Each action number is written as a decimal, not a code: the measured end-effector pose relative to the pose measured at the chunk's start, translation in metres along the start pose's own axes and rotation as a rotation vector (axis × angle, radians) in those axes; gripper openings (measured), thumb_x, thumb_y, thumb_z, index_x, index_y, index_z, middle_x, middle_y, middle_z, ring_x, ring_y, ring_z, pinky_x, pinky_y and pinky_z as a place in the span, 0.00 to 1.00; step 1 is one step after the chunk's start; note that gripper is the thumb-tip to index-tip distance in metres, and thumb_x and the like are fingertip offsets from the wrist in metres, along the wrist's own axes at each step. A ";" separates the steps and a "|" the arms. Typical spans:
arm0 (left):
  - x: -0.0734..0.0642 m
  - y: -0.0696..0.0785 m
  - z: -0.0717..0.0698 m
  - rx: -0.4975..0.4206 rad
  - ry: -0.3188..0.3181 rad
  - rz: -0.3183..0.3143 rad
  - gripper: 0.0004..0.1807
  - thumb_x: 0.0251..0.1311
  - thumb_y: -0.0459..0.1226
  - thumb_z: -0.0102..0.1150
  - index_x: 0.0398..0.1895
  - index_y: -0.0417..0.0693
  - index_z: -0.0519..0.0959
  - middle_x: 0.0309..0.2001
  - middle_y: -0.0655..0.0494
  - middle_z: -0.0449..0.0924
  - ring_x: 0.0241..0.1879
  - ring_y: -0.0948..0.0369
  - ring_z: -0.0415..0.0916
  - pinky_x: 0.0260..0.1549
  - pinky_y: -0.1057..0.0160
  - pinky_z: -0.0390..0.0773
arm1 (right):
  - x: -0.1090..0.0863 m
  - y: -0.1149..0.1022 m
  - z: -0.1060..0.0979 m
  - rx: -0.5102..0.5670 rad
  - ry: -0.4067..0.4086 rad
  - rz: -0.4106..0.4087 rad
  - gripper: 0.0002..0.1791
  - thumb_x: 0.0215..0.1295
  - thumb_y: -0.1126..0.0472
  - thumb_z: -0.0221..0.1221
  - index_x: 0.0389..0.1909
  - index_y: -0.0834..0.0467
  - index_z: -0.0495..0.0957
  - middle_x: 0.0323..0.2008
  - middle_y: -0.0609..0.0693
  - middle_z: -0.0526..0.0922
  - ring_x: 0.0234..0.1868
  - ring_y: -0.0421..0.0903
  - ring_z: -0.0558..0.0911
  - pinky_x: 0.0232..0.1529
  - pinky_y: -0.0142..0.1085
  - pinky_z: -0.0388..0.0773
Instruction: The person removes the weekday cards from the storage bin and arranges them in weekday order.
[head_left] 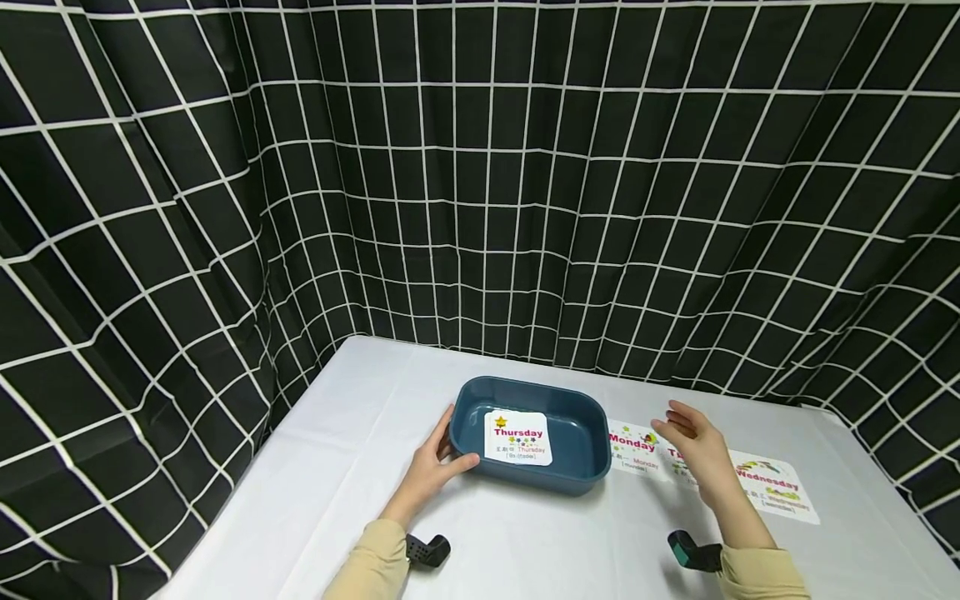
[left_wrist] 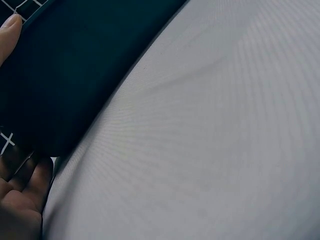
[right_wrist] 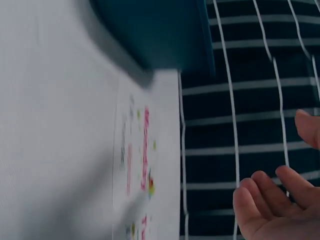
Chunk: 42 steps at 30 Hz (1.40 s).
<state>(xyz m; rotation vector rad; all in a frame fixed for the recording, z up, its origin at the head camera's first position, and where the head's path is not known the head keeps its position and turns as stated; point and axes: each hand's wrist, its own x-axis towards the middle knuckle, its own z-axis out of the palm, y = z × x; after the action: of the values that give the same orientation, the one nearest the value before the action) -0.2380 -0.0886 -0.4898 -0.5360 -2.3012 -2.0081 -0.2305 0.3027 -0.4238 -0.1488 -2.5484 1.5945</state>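
Note:
A dark blue rectangular plastic tub (head_left: 577,479) stands on the white table, with a "Thursday" card (head_left: 517,437) lying face up inside it. My left hand (head_left: 431,471) grips the tub's left end, its thumb at the near rim and the fingers along the end wall. In the left wrist view the tub wall (left_wrist: 75,75) lies between thumb and fingers. To the right of the tub, my right hand (head_left: 693,446) is raised over the cards with nothing in it. Loosely bent, its fingers (right_wrist: 272,195) stand apart from the thumb in the right wrist view.
Right of the tub lie a "Monday" card (head_left: 633,446), a card starting with "T" (head_left: 678,471) partly hidden by my right hand, and a "Wednesday" card (head_left: 776,487). Behind the white table (head_left: 300,500) hangs a black curtain (head_left: 487,208) with a white grid.

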 end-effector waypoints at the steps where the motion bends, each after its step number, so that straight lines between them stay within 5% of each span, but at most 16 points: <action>1: 0.000 0.000 0.000 0.002 0.001 -0.001 0.49 0.52 0.35 0.67 0.71 0.37 0.46 0.65 0.33 0.55 0.62 0.42 0.58 0.60 0.49 0.61 | -0.004 -0.009 0.005 -0.005 -0.031 -0.010 0.42 0.65 0.48 0.56 0.69 0.68 0.50 0.62 0.69 0.59 0.63 0.61 0.60 0.61 0.50 0.62; 9: 0.001 -0.006 -0.002 0.001 0.021 -0.020 0.49 0.51 0.36 0.68 0.72 0.42 0.47 0.66 0.36 0.56 0.64 0.45 0.57 0.61 0.51 0.61 | -0.008 -0.030 0.044 -0.010 -0.108 -0.102 0.37 0.62 0.53 0.60 0.65 0.67 0.58 0.61 0.66 0.64 0.62 0.58 0.63 0.59 0.47 0.67; 21: 0.000 -0.005 0.000 0.013 0.013 -0.021 0.49 0.52 0.36 0.67 0.72 0.40 0.46 0.67 0.35 0.54 0.64 0.44 0.56 0.61 0.50 0.60 | 0.005 -0.043 0.092 0.054 -0.217 -0.087 0.37 0.58 0.57 0.64 0.64 0.67 0.61 0.61 0.66 0.64 0.62 0.59 0.64 0.63 0.48 0.61; 42: 0.000 -0.003 0.000 -0.004 -0.001 0.008 0.49 0.52 0.35 0.67 0.71 0.37 0.46 0.65 0.32 0.56 0.63 0.41 0.57 0.60 0.49 0.61 | 0.023 -0.042 0.132 -0.103 -0.358 -0.054 0.38 0.53 0.55 0.67 0.61 0.69 0.65 0.59 0.65 0.68 0.58 0.62 0.66 0.54 0.52 0.70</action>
<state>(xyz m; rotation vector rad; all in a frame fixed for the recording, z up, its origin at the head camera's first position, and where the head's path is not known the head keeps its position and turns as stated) -0.2389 -0.0889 -0.4925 -0.5468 -2.2920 -2.0102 -0.2758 0.1709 -0.4417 0.2132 -2.8703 1.5932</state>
